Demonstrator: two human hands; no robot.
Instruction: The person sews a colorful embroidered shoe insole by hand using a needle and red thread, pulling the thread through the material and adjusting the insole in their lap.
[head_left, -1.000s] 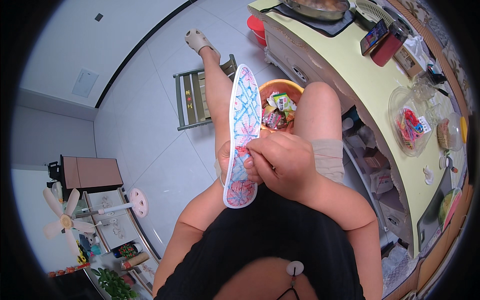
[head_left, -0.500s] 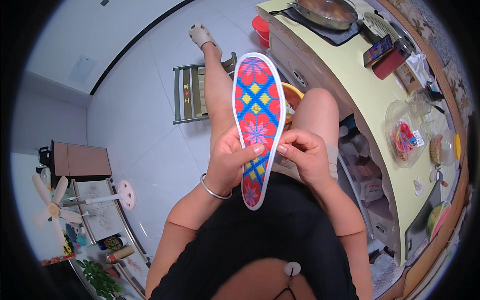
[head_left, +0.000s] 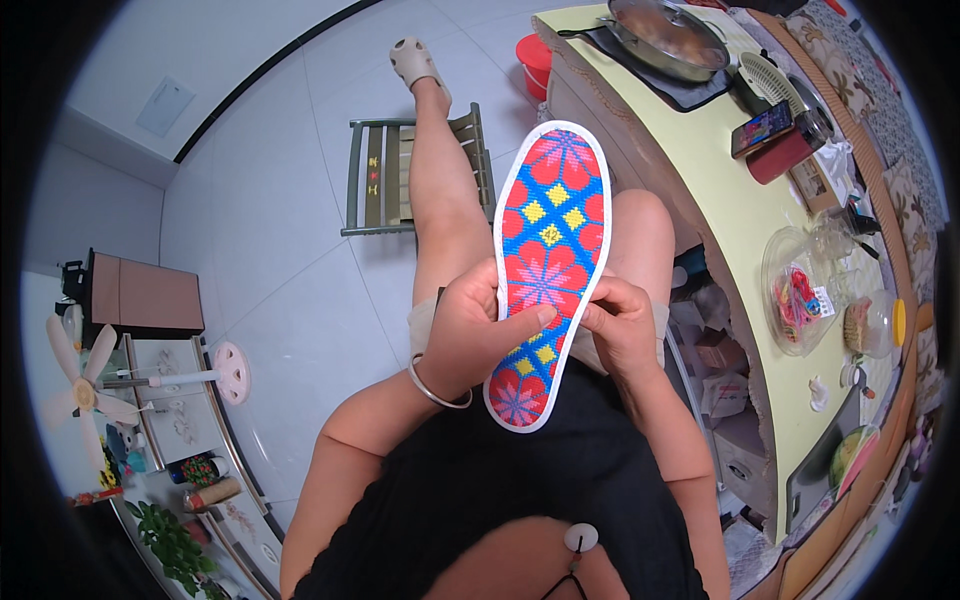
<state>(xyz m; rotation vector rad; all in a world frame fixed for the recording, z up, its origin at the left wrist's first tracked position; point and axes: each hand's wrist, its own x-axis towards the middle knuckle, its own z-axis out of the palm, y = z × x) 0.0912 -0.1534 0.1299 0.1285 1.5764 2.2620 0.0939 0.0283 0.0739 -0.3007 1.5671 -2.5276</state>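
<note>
Centre of frame: the patterned insole (head_left: 555, 240) tilts above my black top (head_left: 500, 490), broad end up. Left hand (head_left: 472, 330) pinches it, thumb pressed on the stitched face, fingers behind. Right hand (head_left: 627, 325) bunches against the right edge; can't tell whether thumb and fingers nip the rim or just touch it. Risk, as I judge it: left thumb slackens, sole swivels or drops lapward. A hard tug from the right could pucker the white border. Farther off, right of frame: coloured cords (head_left: 797, 300) on the yellow counter (head_left: 725, 205).
</note>
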